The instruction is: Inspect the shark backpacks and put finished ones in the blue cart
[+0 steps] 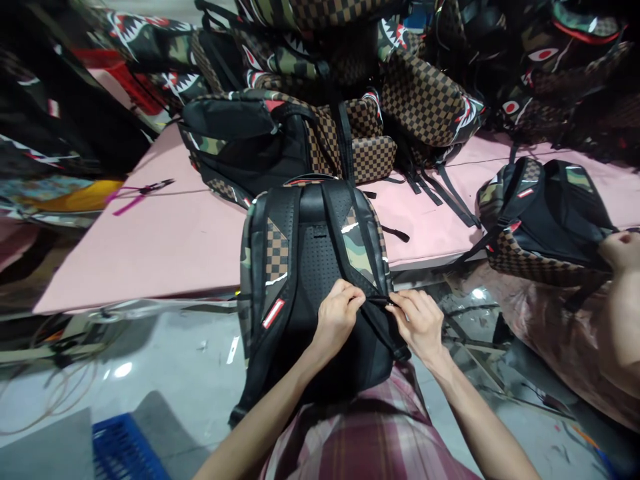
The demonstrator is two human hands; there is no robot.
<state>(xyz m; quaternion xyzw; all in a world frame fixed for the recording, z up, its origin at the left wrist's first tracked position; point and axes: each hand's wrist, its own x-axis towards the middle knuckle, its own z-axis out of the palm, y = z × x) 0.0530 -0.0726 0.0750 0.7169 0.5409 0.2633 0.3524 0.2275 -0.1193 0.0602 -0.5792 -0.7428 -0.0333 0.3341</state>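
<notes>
A backpack (313, 280) rests against my lap and the table edge, its back panel and shoulder straps facing up. It is black with brown check and camouflage patches. Between my two hands stretches a narrow black strap (379, 300), beside the lower part of the right shoulder strap (353, 250). My left hand (340, 310) pinches the strap's left end with closed fingers. At its right end, my right hand (417, 323) grips with thumb and fingertips. Whether a buckle sits under the fingers is hidden.
The pink table (175, 233) holds a pile of similar backpacks (425, 100) at the back. Purple-handled snips (145, 190) lie at left. At right, another person's hand (620, 253) touches a second backpack (550, 220). A blue crate (127, 447) stands on the floor.
</notes>
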